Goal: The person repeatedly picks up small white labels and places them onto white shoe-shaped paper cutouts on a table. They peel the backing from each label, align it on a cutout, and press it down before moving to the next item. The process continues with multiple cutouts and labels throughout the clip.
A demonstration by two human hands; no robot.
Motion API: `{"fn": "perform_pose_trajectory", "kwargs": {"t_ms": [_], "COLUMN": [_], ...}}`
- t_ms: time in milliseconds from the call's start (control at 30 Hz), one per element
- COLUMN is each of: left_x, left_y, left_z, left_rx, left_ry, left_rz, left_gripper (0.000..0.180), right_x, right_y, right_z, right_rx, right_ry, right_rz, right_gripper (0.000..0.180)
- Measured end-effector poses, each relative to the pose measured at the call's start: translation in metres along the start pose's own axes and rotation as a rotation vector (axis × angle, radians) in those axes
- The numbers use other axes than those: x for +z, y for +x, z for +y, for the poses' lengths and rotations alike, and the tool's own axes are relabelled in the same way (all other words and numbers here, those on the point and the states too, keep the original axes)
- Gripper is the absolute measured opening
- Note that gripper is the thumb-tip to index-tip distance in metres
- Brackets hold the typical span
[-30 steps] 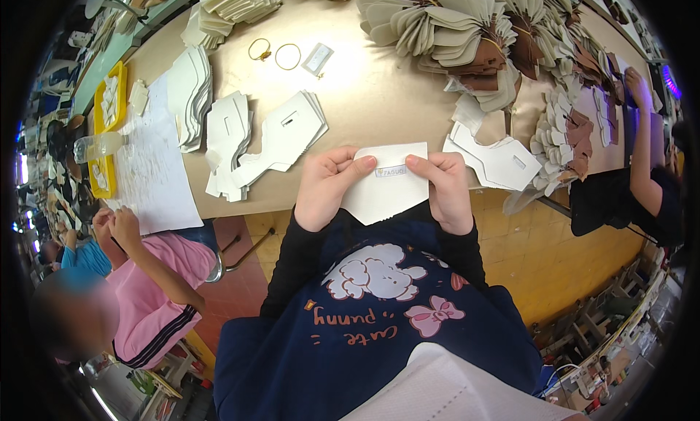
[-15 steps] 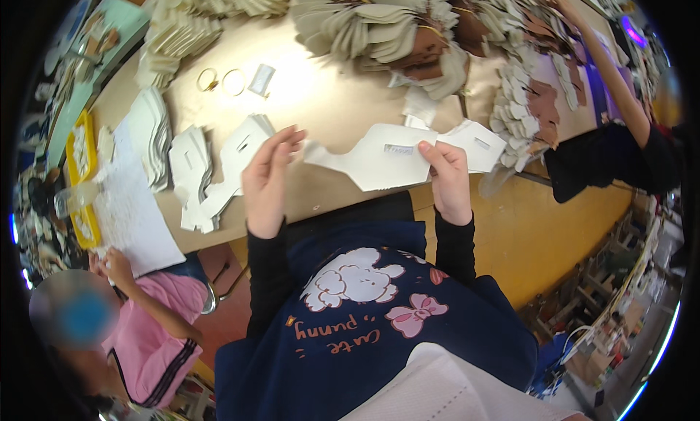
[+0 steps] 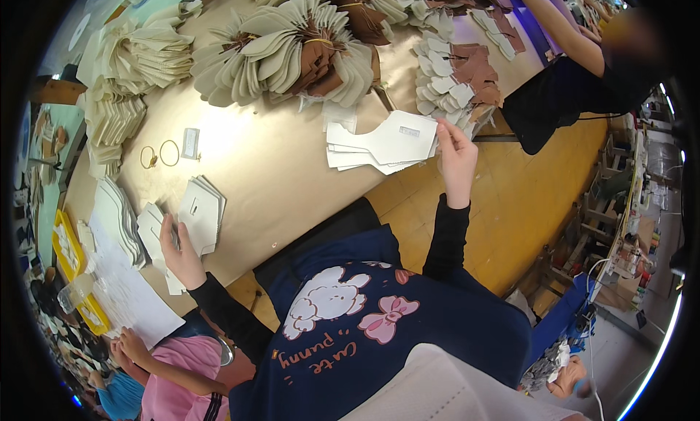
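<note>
My right hand (image 3: pixel 458 162) pinches the right edge of a white cut-out panel (image 3: pixel 386 140), which bears a small grey label. That panel lies over several like panels at the table's near right edge. At the left, my left hand (image 3: pixel 182 259) is over a stack of slotted white panels (image 3: pixel 153 228), its thumb and fingers apart. Whether its fingertips touch the stack I cannot tell. Just beside that hand lies a second stack of slotted white panels (image 3: pixel 203 211).
Fanned bundles of pale and brown pieces (image 3: pixel 284 53) fill the far side. Curved white pieces (image 3: pixel 117 217), a paper sheet (image 3: pixel 138 297) and a yellow tray (image 3: pixel 68 244) lie left. Rings (image 3: pixel 169 153) lie mid-table. Co-workers sit left, in a pink top (image 3: pixel 182 392), and right.
My left hand has moved left and down to the slotted stacks. My right hand has carried the labelled panel onto the pile at the right. The whole view has turned and shifted.
</note>
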State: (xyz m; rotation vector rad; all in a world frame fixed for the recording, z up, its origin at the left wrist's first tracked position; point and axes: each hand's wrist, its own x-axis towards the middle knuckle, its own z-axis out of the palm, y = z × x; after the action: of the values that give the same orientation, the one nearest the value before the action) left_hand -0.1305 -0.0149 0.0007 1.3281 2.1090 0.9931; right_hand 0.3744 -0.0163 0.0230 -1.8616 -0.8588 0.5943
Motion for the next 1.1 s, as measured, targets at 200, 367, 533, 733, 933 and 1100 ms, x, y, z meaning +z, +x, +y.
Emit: {"fn": "perform_pose_trajectory", "kwargs": {"t_ms": [200, 367, 533, 733, 933, 1100], "left_x": [0.005, 0.007, 0.007, 0.007, 0.009, 0.008], "left_y": [-0.002, -0.001, -0.001, -0.001, -0.001, -0.001], "left_z": [0.009, 0.015, 0.015, 0.003, -0.007, -0.007], "left_rx": [0.022, 0.040, 0.056, 0.060, 0.057, 0.071], "left_ry": [0.027, 0.045, 0.059, 0.043, 0.154, 0.230], "left_rz": [-0.023, -0.018, -0.036, -0.029, -0.021, -0.099], "left_gripper": [0.037, 0.037, 0.036, 0.037, 0.046, 0.047], "right_x": [-0.008, -0.012, -0.009, -0.002, 0.001, -0.002], "right_y": [0.003, 0.001, -0.001, -0.006, -0.004, -0.004], "right_z": [-0.007, -0.011, -0.010, -0.011, -0.009, -0.009], "right_rx": [-0.076, -0.078, -0.073, -0.002, -0.095, -0.019], "right_ry": [0.106, 0.132, 0.128, 0.093, 0.056, -0.020], "right_rz": [0.139, 0.123, 0.094, 0.010, 0.098, 0.086], "right_gripper": [0.024, 0.022, 0.021, 0.025, 0.022, 0.022]}}
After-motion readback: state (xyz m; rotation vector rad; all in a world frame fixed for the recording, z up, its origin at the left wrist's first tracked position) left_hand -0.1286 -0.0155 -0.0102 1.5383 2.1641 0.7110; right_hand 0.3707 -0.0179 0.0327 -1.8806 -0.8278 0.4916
